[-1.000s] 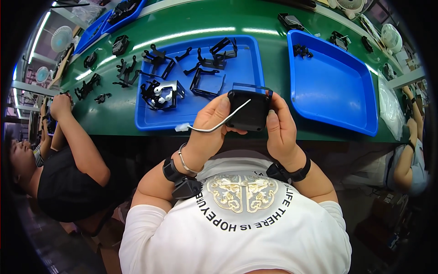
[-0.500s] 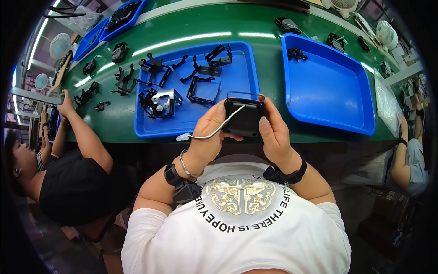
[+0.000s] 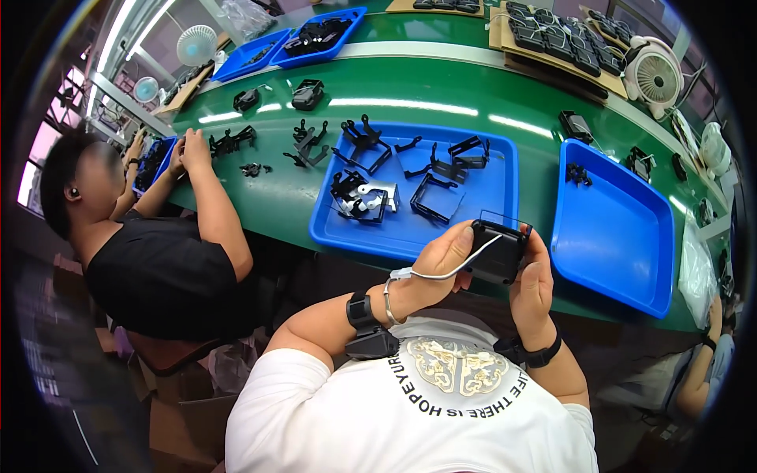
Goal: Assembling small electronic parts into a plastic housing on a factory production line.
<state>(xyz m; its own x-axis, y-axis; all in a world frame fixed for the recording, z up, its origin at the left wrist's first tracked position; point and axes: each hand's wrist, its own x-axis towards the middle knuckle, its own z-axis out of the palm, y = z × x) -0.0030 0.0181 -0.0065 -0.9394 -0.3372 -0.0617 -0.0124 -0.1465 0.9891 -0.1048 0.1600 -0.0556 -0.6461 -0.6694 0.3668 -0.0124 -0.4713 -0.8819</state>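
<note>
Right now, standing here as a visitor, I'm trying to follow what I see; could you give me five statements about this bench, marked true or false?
1. The left hand and right hand both hold a black device. True.
2. The cable on it is red. False: it is a white cable.
3. A silvery bracelet circles the left wrist. True.
4. The right-hand tray is heaped full. False: the right-hand blue tray holds a small black cluster near its upper left corner.
5. The tabletop is green. True.
</note>
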